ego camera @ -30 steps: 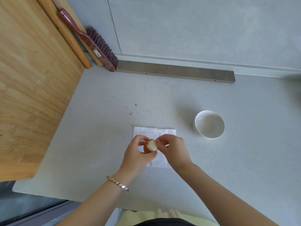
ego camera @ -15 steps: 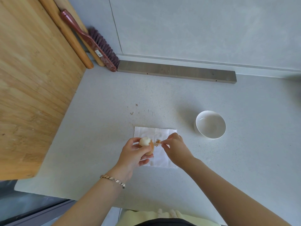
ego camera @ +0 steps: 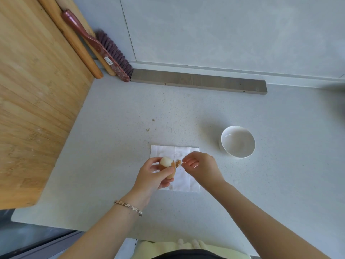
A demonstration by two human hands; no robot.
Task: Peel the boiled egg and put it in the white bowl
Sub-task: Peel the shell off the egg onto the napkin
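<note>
My left hand (ego camera: pixel 152 177) grips a boiled egg (ego camera: pixel 166 162) above a white paper napkin (ego camera: pixel 184 179). The egg's top is bare white and brown shell still covers its lower part. Just right of the egg, a brown shell fragment (ego camera: pixel 178 163) sits at the fingertips of my right hand (ego camera: pixel 202 168), whose other fingers are spread. I cannot tell whether the fragment is pinched or falling. The white bowl (ego camera: pixel 238 142) stands empty on the counter, to the right of and beyond the napkin.
A large wooden board (ego camera: pixel 35 94) fills the left side. Two wooden rolling pins (ego camera: pixel 74 40) and a red-handled brush (ego camera: pixel 104 51) lean in the back-left corner. A grey strip (ego camera: pixel 197 82) lies along the wall. Small crumbs (ego camera: pixel 150 125) dot the grey counter.
My right hand pulled a piece of shell off the egg and moved right. My left hand turned the egg so its peeled white top shows.
</note>
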